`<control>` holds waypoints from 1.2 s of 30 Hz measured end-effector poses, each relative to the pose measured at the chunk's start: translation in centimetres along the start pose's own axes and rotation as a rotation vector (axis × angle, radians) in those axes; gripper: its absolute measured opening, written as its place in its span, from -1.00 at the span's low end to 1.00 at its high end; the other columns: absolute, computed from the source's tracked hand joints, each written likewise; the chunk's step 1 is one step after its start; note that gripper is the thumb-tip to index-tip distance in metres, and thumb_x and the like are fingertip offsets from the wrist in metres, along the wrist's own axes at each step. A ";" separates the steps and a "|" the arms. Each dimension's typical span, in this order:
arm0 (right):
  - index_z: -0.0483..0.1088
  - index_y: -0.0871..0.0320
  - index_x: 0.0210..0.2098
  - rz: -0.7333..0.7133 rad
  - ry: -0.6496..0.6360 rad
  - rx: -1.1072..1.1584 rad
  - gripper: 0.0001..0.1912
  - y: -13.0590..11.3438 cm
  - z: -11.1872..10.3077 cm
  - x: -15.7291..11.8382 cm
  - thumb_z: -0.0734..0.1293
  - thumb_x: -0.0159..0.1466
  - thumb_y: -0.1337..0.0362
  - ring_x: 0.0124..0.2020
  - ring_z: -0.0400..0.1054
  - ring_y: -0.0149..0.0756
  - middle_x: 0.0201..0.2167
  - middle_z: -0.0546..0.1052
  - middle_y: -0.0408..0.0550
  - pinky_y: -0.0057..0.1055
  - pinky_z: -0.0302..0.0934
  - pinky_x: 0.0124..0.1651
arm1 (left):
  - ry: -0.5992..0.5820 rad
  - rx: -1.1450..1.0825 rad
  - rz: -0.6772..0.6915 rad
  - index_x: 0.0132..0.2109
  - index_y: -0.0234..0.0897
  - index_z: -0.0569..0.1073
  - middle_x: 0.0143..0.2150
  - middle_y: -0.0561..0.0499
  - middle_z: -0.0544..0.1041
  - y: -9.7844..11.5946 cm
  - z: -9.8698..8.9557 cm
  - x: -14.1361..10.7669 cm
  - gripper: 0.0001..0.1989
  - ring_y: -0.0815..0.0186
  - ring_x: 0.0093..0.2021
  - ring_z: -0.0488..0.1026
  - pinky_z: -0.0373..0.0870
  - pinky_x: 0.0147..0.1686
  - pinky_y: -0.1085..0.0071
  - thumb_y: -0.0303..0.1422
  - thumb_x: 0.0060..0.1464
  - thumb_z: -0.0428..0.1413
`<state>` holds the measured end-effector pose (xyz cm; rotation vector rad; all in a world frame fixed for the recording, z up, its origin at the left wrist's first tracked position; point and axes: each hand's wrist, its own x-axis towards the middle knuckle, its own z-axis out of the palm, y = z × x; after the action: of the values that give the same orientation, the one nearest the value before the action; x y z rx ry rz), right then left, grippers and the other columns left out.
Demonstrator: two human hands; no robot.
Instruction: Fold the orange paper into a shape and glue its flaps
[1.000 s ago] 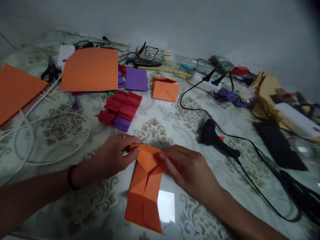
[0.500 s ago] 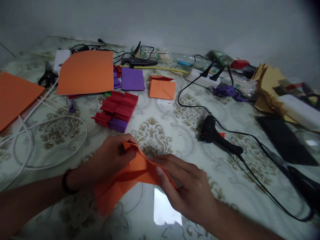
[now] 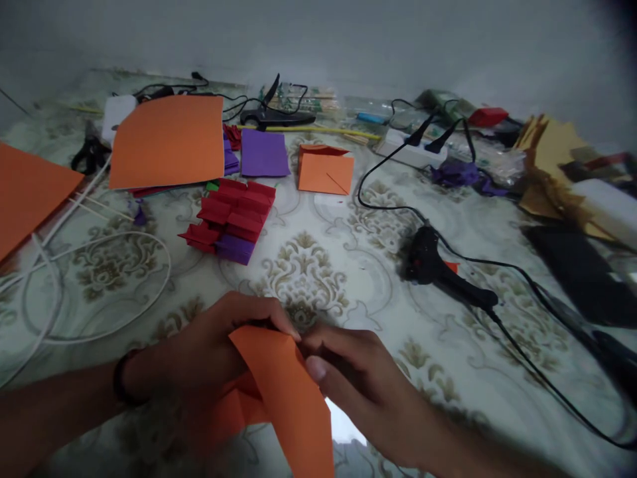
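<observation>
Left hand [image 3: 213, 348]: back upward, fingers curled in a grip.
Right hand [image 3: 371, 392]: thumb [image 3: 317, 368] and bent forefinger [image 3: 331, 338] pinching beside the left.
Left forearm [image 3: 64, 413], right forearm [image 3: 462, 441]: angled inward.

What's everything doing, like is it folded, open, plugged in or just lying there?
Creased orange paper: folded, held by left hand and right hand
Small orange paper pocket: open on top
Red-and-purple pleated paper: folded
Square purple paper: lying flat
Black glue gun: lying down
White power strip: two plugs in
</observation>
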<state>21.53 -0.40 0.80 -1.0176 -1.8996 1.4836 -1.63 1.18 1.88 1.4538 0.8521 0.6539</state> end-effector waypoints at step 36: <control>0.21 0.13 -0.54 0.095 -0.086 0.182 -0.50 0.6 -0.5 1.0 0.35 0.46 0.04 -0.56 0.00 -0.49 -0.61 0.15 -0.29 -0.49 -0.11 -0.54 | -0.053 -0.013 -0.217 -0.22 -0.26 0.60 -0.34 0.09 0.63 -0.8 0.0 0.8 -0.90 0.37 -0.35 0.48 0.38 -0.36 0.53 -0.49 0.08 0.25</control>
<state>21.48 0.78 0.32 -0.9865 -1.7560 1.7449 -1.23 1.80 1.02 1.3385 0.9460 0.4553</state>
